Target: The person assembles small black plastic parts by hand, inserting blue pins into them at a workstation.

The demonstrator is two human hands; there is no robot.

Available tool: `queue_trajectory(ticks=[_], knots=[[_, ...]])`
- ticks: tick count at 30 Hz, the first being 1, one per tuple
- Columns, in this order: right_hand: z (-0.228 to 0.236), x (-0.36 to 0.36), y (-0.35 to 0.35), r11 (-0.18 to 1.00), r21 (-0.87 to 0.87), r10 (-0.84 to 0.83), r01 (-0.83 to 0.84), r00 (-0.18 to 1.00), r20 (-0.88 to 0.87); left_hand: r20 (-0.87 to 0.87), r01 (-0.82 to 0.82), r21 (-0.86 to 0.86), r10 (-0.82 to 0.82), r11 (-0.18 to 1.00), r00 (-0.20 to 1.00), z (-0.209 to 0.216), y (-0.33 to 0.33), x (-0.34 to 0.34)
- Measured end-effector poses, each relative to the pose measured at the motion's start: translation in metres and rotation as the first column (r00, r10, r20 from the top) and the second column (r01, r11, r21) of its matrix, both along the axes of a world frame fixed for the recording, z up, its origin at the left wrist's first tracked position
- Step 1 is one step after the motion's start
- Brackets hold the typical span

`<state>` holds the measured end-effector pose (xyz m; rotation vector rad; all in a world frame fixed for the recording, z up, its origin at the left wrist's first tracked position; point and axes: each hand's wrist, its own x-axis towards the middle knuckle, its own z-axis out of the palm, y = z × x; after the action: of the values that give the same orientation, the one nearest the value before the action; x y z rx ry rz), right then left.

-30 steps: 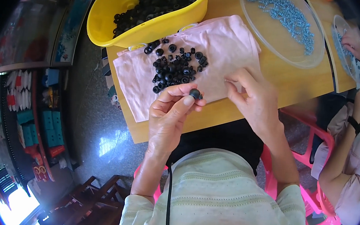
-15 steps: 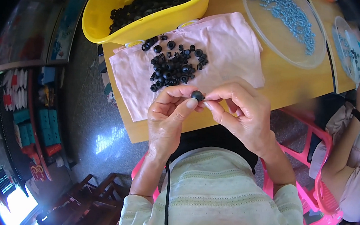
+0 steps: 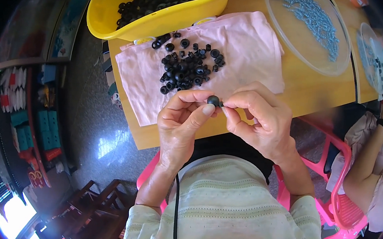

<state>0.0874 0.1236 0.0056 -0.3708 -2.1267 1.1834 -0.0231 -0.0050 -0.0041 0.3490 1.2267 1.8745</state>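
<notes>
Between the thumb and fingers of my left hand (image 3: 178, 118) is a round black rubber-like piece (image 3: 213, 100). My right hand (image 3: 265, 119) pinches a smaller black piece (image 3: 221, 104) against its right side. Whether the two are joined or only touching I cannot tell. Both hands are above the near edge of a pink cloth (image 3: 249, 42). Just beyond them on the cloth lies a loose pile of small black round and ring-shaped pieces (image 3: 182, 68).
Behind the pile, a yellow tub (image 3: 173, 22) holds many black pieces. Light-blue beads or chain (image 3: 313, 23) lie in a clear round tray (image 3: 294, 53) on the wooden table (image 3: 313, 96). At right, another person's arm (image 3: 368, 150) shows beside a pink chair (image 3: 344, 180).
My hands stay pinched around the black pieces and have barely shifted. The view has moved slightly. The other person's hand at right has moved a little.
</notes>
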Motion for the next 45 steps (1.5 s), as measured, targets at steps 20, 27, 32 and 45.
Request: queue_trajectory(ticks=[20, 27, 32, 45], knots=[[0.006, -0.008, -0.002, 0.996, -0.033, 0.09, -0.087, 0.992, 0.091, -0.051, -0.095, -0.036, 0.093, 0.995, 0.994, 0.0, -0.014, -0.005], [0.0, -0.012, -0.005, 0.962, 0.267, 0.047, -0.056, 0.998, 0.041, -0.105, -0.093, -0.053, 0.088, 0.994, 0.991, -0.004, -0.015, -0.002], [0.0, 0.0, -0.008, 0.913, 0.389, 0.049, -0.12, 0.981, 0.187, -0.082, 0.007, -0.15, -0.019, 0.989, 0.996, 0.003, -0.017, -0.001], [-0.003, 0.003, -0.015, 0.867, 0.415, 0.137, -0.276, 0.933, 0.333, -0.16, 0.05, -0.051, -0.058, 0.997, 0.985, -0.008, -0.03, 0.005]])
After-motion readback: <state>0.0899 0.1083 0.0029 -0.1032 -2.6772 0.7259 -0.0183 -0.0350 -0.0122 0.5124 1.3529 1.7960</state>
